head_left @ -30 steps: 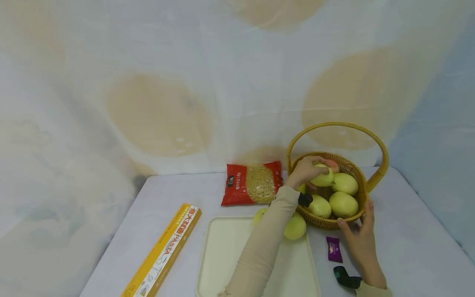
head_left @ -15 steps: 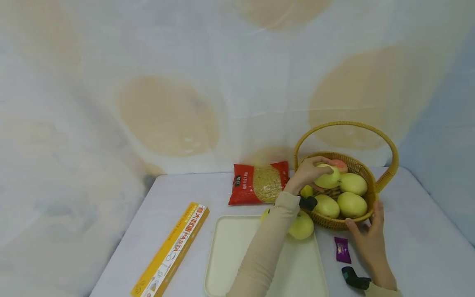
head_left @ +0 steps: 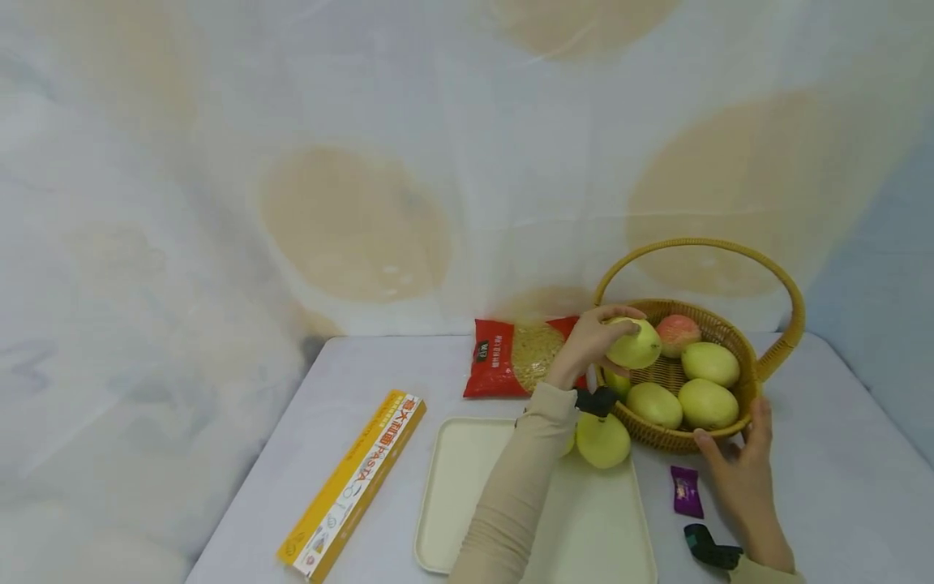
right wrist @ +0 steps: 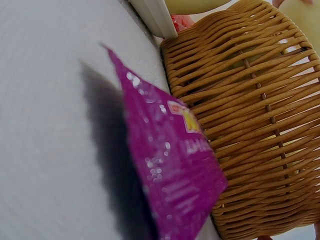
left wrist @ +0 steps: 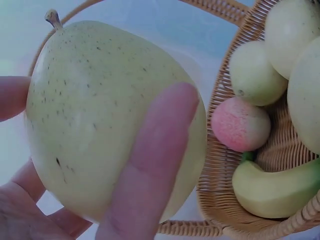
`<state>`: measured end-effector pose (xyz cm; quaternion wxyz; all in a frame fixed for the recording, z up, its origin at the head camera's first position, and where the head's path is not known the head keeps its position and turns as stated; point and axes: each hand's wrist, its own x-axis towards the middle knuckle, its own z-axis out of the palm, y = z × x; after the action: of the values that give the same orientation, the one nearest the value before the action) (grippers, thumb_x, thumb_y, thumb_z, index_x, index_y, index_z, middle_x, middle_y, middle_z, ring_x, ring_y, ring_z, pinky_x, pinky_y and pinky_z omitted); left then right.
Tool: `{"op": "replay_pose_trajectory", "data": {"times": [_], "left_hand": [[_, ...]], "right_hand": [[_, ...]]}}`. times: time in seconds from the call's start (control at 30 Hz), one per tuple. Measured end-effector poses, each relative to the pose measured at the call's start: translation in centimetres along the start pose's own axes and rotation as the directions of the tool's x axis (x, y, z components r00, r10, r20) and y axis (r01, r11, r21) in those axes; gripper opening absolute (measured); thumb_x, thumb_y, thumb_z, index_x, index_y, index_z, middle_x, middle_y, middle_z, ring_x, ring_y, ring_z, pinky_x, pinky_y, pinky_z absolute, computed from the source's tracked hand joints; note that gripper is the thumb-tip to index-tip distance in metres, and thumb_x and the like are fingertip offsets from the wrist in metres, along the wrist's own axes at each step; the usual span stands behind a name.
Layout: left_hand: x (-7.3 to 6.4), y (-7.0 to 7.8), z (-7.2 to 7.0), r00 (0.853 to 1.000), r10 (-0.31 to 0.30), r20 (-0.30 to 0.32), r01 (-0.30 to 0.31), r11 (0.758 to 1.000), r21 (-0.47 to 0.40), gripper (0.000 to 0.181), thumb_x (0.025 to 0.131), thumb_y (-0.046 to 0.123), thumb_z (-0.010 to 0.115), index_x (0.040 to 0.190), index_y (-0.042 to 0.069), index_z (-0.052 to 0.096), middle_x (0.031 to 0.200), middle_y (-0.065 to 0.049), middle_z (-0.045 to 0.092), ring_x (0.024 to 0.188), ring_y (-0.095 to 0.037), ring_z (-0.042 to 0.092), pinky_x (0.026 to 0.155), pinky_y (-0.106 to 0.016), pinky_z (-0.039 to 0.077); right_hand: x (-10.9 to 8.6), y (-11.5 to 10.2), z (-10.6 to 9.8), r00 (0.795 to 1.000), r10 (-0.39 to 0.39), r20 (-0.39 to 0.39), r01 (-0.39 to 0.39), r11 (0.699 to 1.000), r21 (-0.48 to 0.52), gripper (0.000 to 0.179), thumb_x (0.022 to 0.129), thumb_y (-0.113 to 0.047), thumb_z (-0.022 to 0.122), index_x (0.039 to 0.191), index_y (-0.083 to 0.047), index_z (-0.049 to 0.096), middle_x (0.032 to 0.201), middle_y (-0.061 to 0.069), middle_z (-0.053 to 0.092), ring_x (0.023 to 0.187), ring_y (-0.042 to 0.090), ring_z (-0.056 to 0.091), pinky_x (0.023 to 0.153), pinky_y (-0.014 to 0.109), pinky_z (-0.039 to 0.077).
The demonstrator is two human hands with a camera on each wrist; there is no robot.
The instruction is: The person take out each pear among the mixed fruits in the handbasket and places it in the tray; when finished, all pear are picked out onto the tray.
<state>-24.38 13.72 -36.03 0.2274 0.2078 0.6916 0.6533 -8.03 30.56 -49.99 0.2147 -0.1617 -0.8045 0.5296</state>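
My left hand [head_left: 594,345] grips a speckled yellow-green pear [left wrist: 110,120], thumb and fingers spread round its sides, stem showing. In the head view this pear overlaps the left rim of the wicker basket [head_left: 657,438]. Inside the basket lie several pale green fruits [head_left: 708,404], a pink-and-cream peach [head_left: 679,334] and a banana [left wrist: 270,192]. My right hand [head_left: 747,478] holds the basket's near right rim, thumb in front and fingers along the side. Two pears [head_left: 603,442] sit at the far right corner of the cream tray [head_left: 460,503], one mostly hidden by my left sleeve.
A purple wrapped candy [head_left: 687,491] lies on the table just before the basket. Behind the tray is a red pasta bag [head_left: 503,361], and a long yellow pasta box [head_left: 357,487] lies to its left. The basket's tall handle [head_left: 693,242] arches over it.
The pear in my left hand has shifted left relative to the basket, uncovering more of the peach. My right hand stays at the rim. The whole head view has slid toward the left.
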Motion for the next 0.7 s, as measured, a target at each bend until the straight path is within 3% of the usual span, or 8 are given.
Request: {"op": "replay_pose_trajectory", "data": {"times": [0.2,0.33,0.5,0.57,0.7], "left_hand": [[-1.7,-0.1,-1.2,0.997,0.055,0.049,-0.048,0.99,-0.131,0.034,0.09,0.015,0.068,0.124,0.011,0.062,0.11,0.007,0.059,0.081,-0.018,0.064,0.074,-0.063,0.053],[-3.5,-0.7,-2.0,0.995,0.079,0.065,-0.068,0.985,-0.161,0.041,0.089,0.008,0.069,0.128,0.014,0.058,0.111,0.005,0.057,0.089,-0.015,0.063,0.074,-0.055,0.056],[-6.0,-1.2,-2.6,0.992,0.116,0.058,-0.103,0.978,-0.181,0.049,0.084,-0.003,0.07,0.127,0.018,0.057,0.107,-0.001,0.056,0.085,-0.019,0.065,0.067,-0.045,0.059],[-6.9,-1.2,-2.7,0.989,0.133,0.064,-0.118,0.974,-0.195,0.051,0.083,-0.006,0.069,0.127,0.016,0.056,0.107,-0.003,0.056,0.083,-0.024,0.067,0.067,-0.046,0.059],[-8.5,-1.5,-2.9,0.986,0.156,0.057,-0.141,0.969,-0.203,0.05,0.084,-0.004,0.069,0.127,0.016,0.054,0.115,-0.002,0.056,0.089,-0.024,0.066,0.069,-0.045,0.059]], "right_hand": [[0.0,0.4,-0.4,1.0,0.016,0.016,-0.016,1.0,-0.012,0.094,0.098,-0.027,0.055,0.153,-0.021,-0.021,0.16,0.001,-0.027,0.144,0.051,-0.002,0.11,0.068,0.015],[-0.1,0.8,-0.7,0.999,0.025,0.029,-0.025,1.0,-0.014,0.093,0.099,-0.027,0.054,0.153,-0.022,-0.022,0.159,-0.001,-0.029,0.144,0.05,-0.004,0.111,0.067,0.013],[-0.1,0.7,-0.7,0.999,0.015,0.033,-0.015,1.0,-0.004,0.093,0.098,-0.026,0.054,0.153,-0.02,-0.021,0.159,0.002,-0.028,0.144,0.05,-0.004,0.112,0.067,0.011],[0.0,0.5,-0.6,0.999,0.016,0.031,-0.016,1.0,-0.001,0.093,0.098,-0.026,0.054,0.153,-0.02,-0.021,0.159,0.002,-0.028,0.144,0.049,-0.004,0.112,0.065,0.01],[0.2,0.4,-0.2,0.999,0.025,0.023,-0.026,1.0,0.002,0.093,0.098,-0.026,0.054,0.153,-0.02,-0.021,0.159,0.001,-0.029,0.145,0.048,-0.005,0.113,0.065,0.011]]}}
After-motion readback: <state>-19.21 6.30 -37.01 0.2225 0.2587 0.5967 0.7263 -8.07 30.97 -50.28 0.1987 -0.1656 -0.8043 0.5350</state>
